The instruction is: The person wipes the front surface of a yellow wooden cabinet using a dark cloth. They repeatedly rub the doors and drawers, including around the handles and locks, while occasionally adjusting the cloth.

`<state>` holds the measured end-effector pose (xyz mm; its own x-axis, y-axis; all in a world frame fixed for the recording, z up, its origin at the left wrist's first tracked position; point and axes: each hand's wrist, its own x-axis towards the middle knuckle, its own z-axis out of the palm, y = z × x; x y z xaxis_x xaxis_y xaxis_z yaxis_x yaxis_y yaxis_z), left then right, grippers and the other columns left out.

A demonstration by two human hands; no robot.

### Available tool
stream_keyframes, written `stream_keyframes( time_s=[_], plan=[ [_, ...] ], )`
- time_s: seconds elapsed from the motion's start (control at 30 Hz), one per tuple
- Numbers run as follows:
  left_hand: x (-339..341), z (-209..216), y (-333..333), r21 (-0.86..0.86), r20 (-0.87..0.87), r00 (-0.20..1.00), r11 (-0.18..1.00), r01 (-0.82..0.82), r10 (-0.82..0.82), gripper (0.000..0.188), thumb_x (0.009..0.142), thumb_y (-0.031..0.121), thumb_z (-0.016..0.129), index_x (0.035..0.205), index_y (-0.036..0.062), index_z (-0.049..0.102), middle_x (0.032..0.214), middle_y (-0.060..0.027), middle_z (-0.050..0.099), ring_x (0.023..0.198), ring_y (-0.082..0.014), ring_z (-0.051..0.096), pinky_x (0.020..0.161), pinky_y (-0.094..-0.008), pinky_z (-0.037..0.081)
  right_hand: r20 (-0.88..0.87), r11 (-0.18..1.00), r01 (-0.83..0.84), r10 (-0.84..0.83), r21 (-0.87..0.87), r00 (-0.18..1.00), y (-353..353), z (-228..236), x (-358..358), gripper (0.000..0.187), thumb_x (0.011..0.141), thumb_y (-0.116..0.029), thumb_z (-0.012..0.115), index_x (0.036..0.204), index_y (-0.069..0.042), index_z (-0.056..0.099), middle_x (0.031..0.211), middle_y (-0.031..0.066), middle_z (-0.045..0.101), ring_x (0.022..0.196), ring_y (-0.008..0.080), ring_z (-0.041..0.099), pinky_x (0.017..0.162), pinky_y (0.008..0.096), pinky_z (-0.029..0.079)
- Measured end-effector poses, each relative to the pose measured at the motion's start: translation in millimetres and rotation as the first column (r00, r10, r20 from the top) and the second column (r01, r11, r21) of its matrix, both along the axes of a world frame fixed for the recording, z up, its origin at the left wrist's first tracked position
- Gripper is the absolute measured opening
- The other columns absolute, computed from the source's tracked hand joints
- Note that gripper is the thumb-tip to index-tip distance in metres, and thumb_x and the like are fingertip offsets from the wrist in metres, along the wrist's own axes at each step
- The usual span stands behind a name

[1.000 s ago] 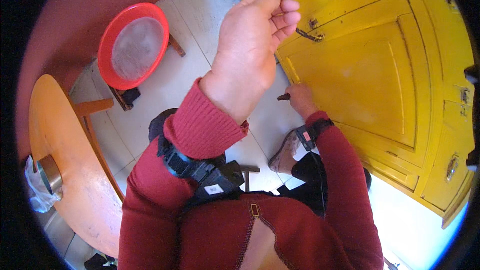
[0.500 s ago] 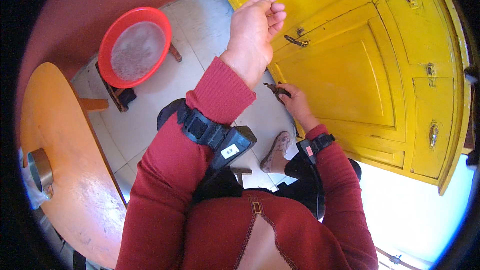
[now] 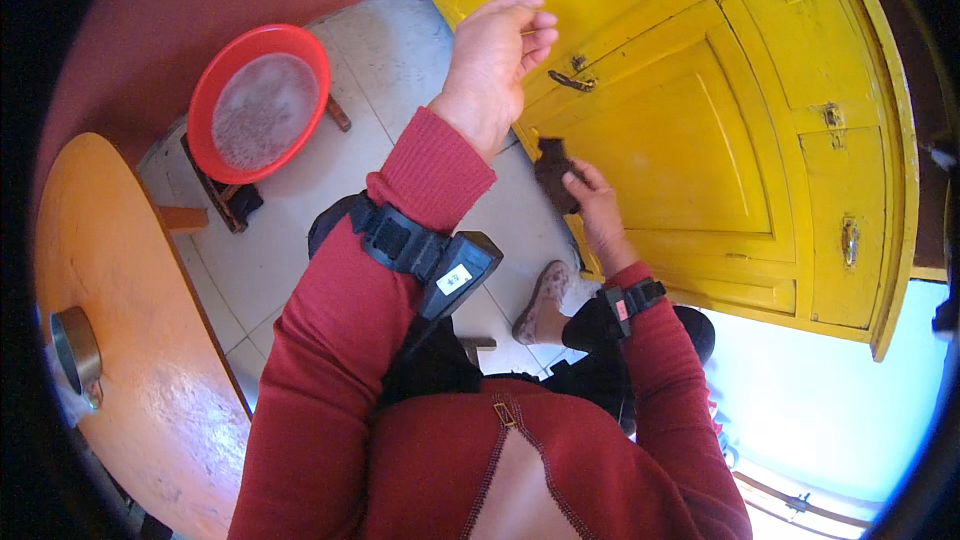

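My right hand (image 3: pixel 598 202) is closed on a dark brown cloth (image 3: pixel 554 172), thumb on top. The cloth hangs in front of the lower door of a yellow wooden cabinet (image 3: pixel 670 140), close to its left edge. Higher up, my left hand (image 3: pixel 492 58) is raised before the cabinet's other door, left of a dark metal door handle (image 3: pixel 571 81). Its fingers are loosely bent with gaps between them, and nothing shows in them. Whether it touches the door I cannot tell.
At the left, a red basin (image 3: pixel 258 105) of sudsy water rests on a wooden stand. An orange table (image 3: pixel 150 340) with a metal pot (image 3: pixel 75 350) curves along the left side. Pale floor tiles (image 3: pixel 365 100) lie between basin and cabinet.
The brown cloth has swung upright and shows more of itself; my right hand has turned upward with it. The view has shifted slightly, while my left hand keeps its pose.
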<state>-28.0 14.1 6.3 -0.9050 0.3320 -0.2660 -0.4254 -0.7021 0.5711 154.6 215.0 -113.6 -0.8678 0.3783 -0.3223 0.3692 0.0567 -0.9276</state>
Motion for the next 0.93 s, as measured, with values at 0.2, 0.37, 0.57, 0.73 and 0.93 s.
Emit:
stream_keyframes(
  time_s=[0.2, 0.37, 0.57, 0.73, 0.93],
  plan=[
    [14, 4, 13, -0.289, -0.324, 0.913, 0.945, 0.152, -0.246, 0.021, 0.100, 0.019, 0.066, 0.119, 0.0089, 0.068, 0.106, -0.0026, 0.071, 0.091, -0.0120, 0.066, 0.086, -0.0285, 0.051, -0.232, 0.902, 0.016, -0.128, -0.432, 0.964, 0, 61, -22, 0.041, 0.105, -0.018, 0.057, 0.142, -0.002, 0.052, 0.134, 0.0110, 0.065, 0.121, 0.0234, 0.065, 0.104, 0.0389, 0.052],
    [15, -11, 27, -0.465, -0.470, 0.796, 0.874, 0.143, -0.381, 0.021, 0.098, 0.020, 0.067, 0.112, 0.0050, 0.071, 0.103, -0.0031, 0.071, 0.089, -0.0126, 0.065, 0.083, -0.0289, 0.052, -0.400, 0.839, -0.099, -0.148, -0.535, 0.905, -12, 84, -25, 0.044, 0.107, -0.027, 0.054, 0.144, -0.004, 0.050, 0.139, 0.0135, 0.062, 0.127, 0.0252, 0.062, 0.108, 0.0419, 0.050],
    [22, -26, 39, -0.737, -0.572, 0.595, 0.673, -0.069, -0.565, 0.033, 0.095, 0.030, 0.072, 0.099, -0.0030, 0.072, 0.087, -0.0139, 0.074, 0.082, -0.0211, 0.069, 0.075, -0.0363, 0.055, -0.347, 0.827, 0.098, -0.335, -0.553, 0.876, -13, 102, -36, 0.042, 0.106, -0.033, 0.056, 0.141, -0.009, 0.053, 0.139, 0.0129, 0.062, 0.126, 0.0232, 0.061, 0.106, 0.0394, 0.050],
    [46, -25, 50, -0.764, -0.576, 0.464, 0.645, -0.012, -0.673, 0.057, 0.090, 0.042, 0.077, 0.120, -0.0048, 0.065, 0.111, -0.0239, 0.072, 0.105, -0.0357, 0.070, 0.090, -0.0415, 0.055, -0.539, 0.925, 0.098, -0.298, -0.368, 0.788, -24, 115, -45, 0.029, 0.106, -0.029, 0.057, 0.126, -0.008, 0.058, 0.122, 0.0071, 0.066, 0.112, 0.0198, 0.063, 0.099, 0.0364, 0.051],
    [52, -19, 49, -0.631, -0.539, 0.559, 0.741, 0.228, -0.631, 0.062, 0.085, 0.042, 0.079, 0.130, 0.0021, 0.061, 0.126, -0.0212, 0.069, 0.117, -0.0359, 0.066, 0.101, -0.0452, 0.051, -0.591, 0.941, 0.083, -0.273, -0.329, 0.759, -43, 117, -45, 0.022, 0.103, -0.019, 0.061, 0.120, -0.007, 0.058, 0.119, 0.0053, 0.065, 0.108, 0.0167, 0.062, 0.098, 0.0343, 0.049]
  ],
)
